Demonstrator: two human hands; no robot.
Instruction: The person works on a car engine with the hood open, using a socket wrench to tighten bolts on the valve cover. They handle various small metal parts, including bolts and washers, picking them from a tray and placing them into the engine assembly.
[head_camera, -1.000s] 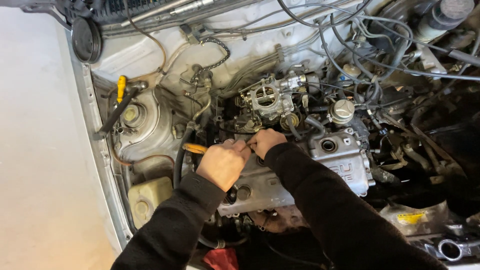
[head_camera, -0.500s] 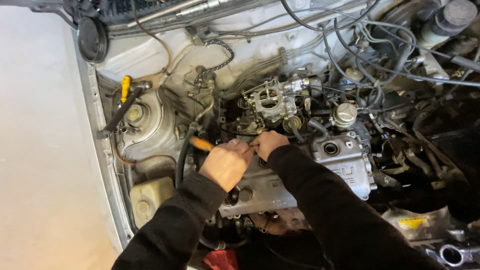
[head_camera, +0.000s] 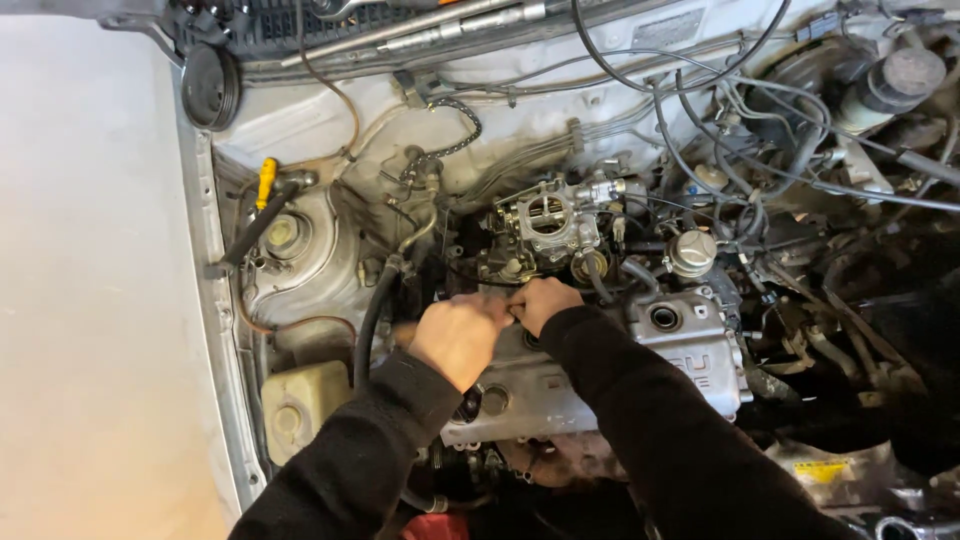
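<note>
I am looking down into an open engine bay. My left hand (head_camera: 458, 335) is closed around a tool with an orange handle (head_camera: 403, 332); only a blurred bit of the handle shows at the hand's left side. My right hand (head_camera: 540, 300) meets it fingertip to fingertip, fingers pinched over the left end of the grey valve cover (head_camera: 690, 360). What those fingers pinch is hidden. The carburetor (head_camera: 550, 225) stands just beyond both hands. Both arms wear black sleeves.
A black hose (head_camera: 372, 320) runs down just left of my left hand. A cream fluid reservoir (head_camera: 300, 405) sits at the lower left, and a strut tower (head_camera: 285, 232) with a yellow-tipped rod (head_camera: 264, 185) lies beyond it. Wires and hoses crowd the right side.
My left hand has shifted slightly, so the orange handle that stuck out clearly to the left is now mostly covered and blurred. The hands stay together at the same spot.
</note>
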